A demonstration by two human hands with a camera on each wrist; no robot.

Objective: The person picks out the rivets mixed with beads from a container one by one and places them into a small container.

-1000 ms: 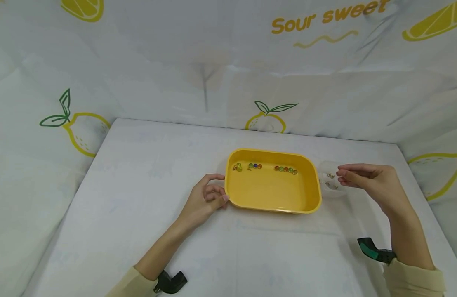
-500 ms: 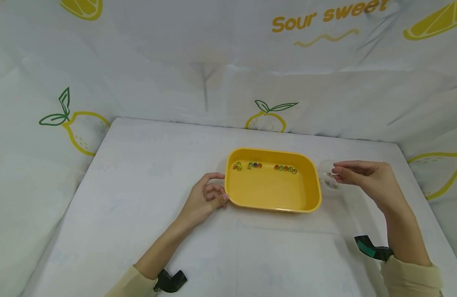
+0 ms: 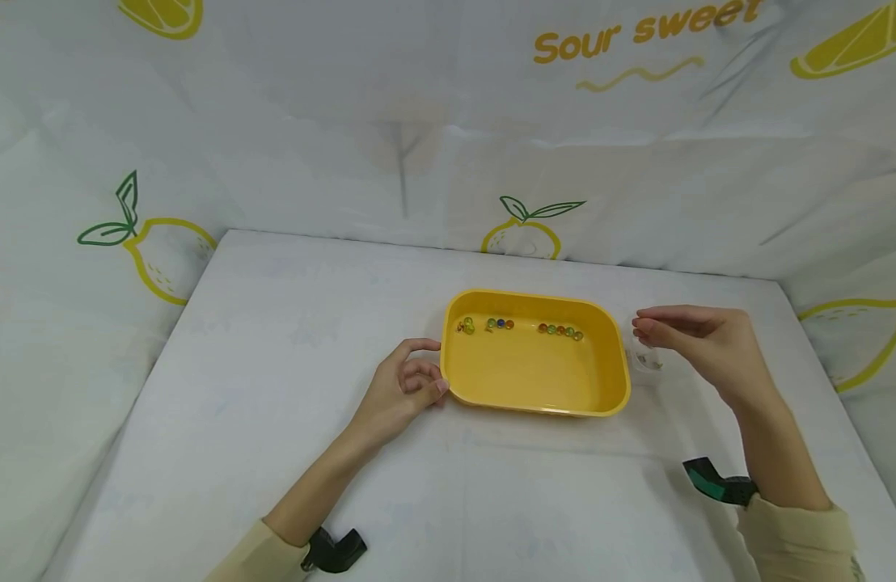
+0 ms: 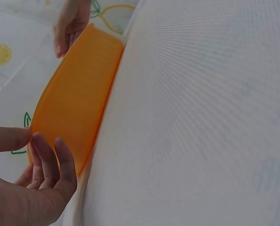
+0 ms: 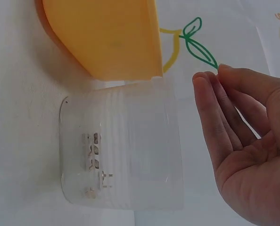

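- The left hand (image 3: 404, 388) rests on the desk (image 3: 288, 404) at the left end of the yellow tray (image 3: 535, 380). Its fingers are loosely curled, with the thumb near the tray's rim and the fingertips touching the tray's outer wall; it does not grip anything.
- The right hand (image 3: 699, 343) hovers just beyond the right end of the tray, above a clear plastic cup (image 3: 644, 356). Its fingers are straight and held together, the thumb is under them, and nothing is between them.
- In the right wrist view the cup (image 5: 121, 150) stands on the desk close beside the tray's corner (image 5: 107, 37), and the hand (image 5: 243, 141) is apart from it, not touching.
- The yellow tray stands in the middle of the desk, long side toward the person.
- A row of small coloured marbles (image 3: 521, 327) lies along the far wall inside the tray, in three small groups.
- A white cloth with lemon prints (image 3: 521, 230) hangs behind the desk.
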